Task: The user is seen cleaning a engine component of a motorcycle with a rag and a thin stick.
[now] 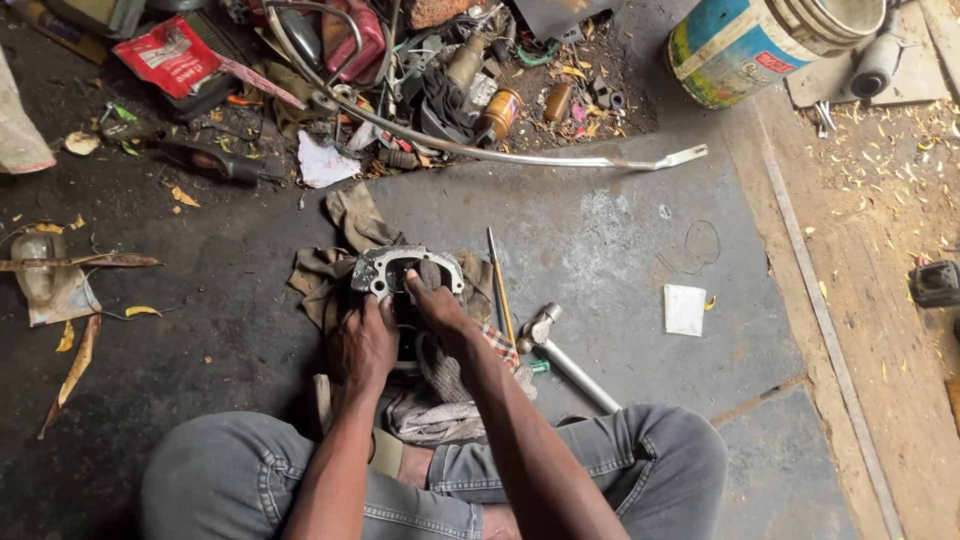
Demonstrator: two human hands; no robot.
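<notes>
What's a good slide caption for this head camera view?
Seated on a workshop floor, left hand and right hand grip a grey metal engine casing over rags, hammer beside.

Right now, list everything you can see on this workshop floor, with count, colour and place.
metal engine casing: one, silver-grey, centre, on rags
rags: several, brown and grey, under the casing
hammer: one, steel, right of the rags
screwdriver: one, thin, beside the casing
white paper square: one, right of centre
bent metal rod: one, silver, upper middle
paint bucket: one, blue and yellow, top right
scrap pile: many mixed parts, top
left hand: on the casing
right hand: pressing into the casing
</notes>
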